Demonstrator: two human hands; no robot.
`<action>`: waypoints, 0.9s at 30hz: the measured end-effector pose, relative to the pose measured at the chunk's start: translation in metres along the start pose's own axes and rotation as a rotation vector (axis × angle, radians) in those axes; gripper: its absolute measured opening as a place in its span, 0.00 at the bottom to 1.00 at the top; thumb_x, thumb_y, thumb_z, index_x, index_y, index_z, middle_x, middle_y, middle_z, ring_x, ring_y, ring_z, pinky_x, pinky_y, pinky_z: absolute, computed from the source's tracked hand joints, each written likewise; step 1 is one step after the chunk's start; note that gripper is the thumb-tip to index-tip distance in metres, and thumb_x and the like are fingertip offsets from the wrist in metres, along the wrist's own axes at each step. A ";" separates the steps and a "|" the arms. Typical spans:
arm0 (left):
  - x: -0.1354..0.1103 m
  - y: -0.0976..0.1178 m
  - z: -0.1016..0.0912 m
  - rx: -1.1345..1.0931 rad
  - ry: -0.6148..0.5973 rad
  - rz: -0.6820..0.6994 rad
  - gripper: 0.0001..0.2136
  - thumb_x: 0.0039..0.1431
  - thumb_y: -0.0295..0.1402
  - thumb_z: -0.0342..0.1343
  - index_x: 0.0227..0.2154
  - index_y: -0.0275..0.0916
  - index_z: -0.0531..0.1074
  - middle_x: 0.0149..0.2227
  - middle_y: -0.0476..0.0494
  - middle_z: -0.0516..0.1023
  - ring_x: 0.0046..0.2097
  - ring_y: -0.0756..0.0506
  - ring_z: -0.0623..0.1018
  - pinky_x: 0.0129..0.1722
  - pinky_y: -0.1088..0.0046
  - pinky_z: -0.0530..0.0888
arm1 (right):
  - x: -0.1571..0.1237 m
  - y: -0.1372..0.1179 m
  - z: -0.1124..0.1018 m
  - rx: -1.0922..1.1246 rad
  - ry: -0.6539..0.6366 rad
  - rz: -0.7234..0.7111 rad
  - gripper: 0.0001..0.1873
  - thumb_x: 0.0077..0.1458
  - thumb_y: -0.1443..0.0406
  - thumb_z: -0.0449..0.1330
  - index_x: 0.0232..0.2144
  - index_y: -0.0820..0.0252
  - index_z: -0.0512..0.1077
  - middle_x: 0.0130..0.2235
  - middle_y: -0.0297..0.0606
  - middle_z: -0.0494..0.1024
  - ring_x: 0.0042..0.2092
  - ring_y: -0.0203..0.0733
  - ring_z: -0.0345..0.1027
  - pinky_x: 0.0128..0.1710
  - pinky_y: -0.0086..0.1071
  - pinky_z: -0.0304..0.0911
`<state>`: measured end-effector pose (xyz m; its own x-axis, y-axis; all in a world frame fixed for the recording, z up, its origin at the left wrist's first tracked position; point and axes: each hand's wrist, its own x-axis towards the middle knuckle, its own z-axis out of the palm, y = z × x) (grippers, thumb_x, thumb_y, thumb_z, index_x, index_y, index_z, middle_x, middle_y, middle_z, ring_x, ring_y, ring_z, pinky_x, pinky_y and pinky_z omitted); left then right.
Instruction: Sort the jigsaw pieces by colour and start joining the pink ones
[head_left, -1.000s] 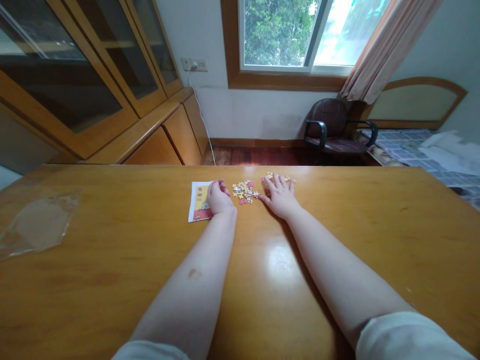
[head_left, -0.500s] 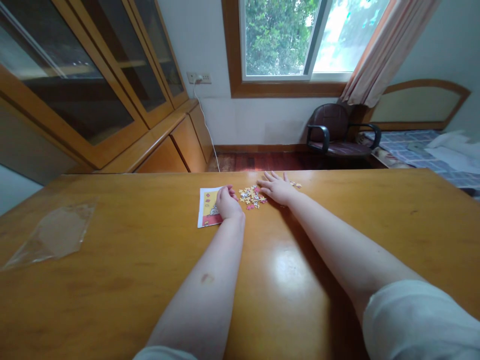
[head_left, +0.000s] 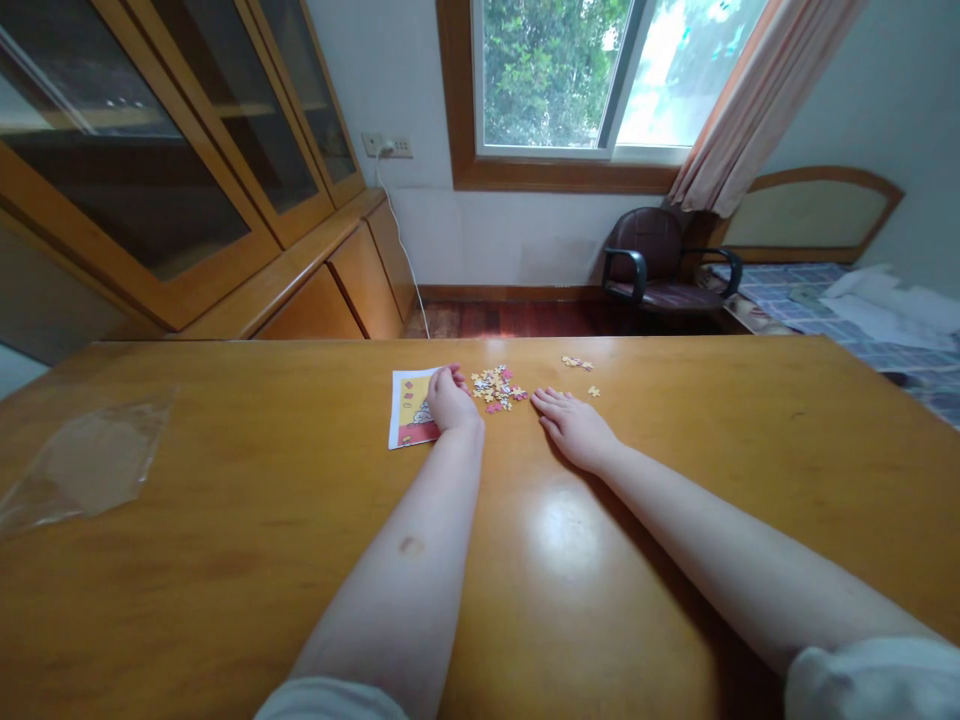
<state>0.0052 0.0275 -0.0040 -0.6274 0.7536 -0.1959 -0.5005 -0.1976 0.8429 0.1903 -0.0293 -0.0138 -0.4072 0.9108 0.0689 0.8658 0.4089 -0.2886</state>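
Your jigsaw pieces (head_left: 493,388) mix cream, yellow and pink, with some dark flecks, and your printed card (head_left: 410,410) shows yellow and red panels inside a white border. Under them you have a glossy honey-orange tabletop (head_left: 247,520). Farther off, you can see a dark maroon chair (head_left: 643,245), a peach curtain (head_left: 750,110) and a bed (head_left: 795,290) in blue-and-white check.

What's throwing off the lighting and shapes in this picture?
In the head view, the window blows out white, the varnished table shows a bright glare patch, and the wide lens stretches the right forearm; the jigsaw pieces look too small to read sharply.
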 end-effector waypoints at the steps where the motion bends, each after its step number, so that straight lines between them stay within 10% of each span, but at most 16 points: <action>1: 0.000 0.000 0.000 0.000 -0.002 0.003 0.05 0.47 0.30 0.49 0.23 0.36 0.68 0.20 0.55 0.63 0.18 0.57 0.59 0.17 0.80 0.54 | -0.009 -0.005 -0.001 0.033 -0.006 -0.024 0.24 0.62 0.64 0.45 0.59 0.59 0.62 0.62 0.41 0.62 0.64 0.44 0.52 0.63 0.44 0.46; 11: -0.001 -0.001 0.000 0.025 -0.020 0.021 0.05 0.46 0.30 0.49 0.23 0.37 0.69 0.20 0.54 0.62 0.18 0.57 0.59 0.16 0.80 0.54 | -0.017 0.028 -0.015 0.269 0.301 0.237 0.18 0.58 0.59 0.51 0.46 0.57 0.74 0.53 0.43 0.73 0.56 0.45 0.65 0.58 0.43 0.57; 17: 0.000 -0.002 0.000 0.037 -0.019 0.023 0.05 0.46 0.31 0.49 0.23 0.36 0.69 0.20 0.55 0.62 0.18 0.57 0.59 0.17 0.81 0.54 | 0.036 0.084 -0.020 0.045 0.179 0.318 0.36 0.58 0.52 0.51 0.63 0.67 0.54 0.68 0.51 0.41 0.66 0.55 0.43 0.63 0.45 0.45; 27: 0.000 -0.003 -0.002 0.087 -0.047 0.061 0.05 0.48 0.30 0.48 0.24 0.37 0.68 0.21 0.54 0.62 0.19 0.56 0.59 0.18 0.80 0.55 | 0.036 0.077 -0.020 0.170 0.028 0.082 0.25 0.64 0.57 0.42 0.58 0.57 0.64 0.62 0.37 0.61 0.64 0.38 0.50 0.65 0.39 0.42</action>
<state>0.0051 0.0270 -0.0076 -0.6251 0.7711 -0.1209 -0.4074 -0.1901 0.8932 0.2484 0.0363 -0.0148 -0.3270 0.9428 0.0647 0.8332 0.3199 -0.4511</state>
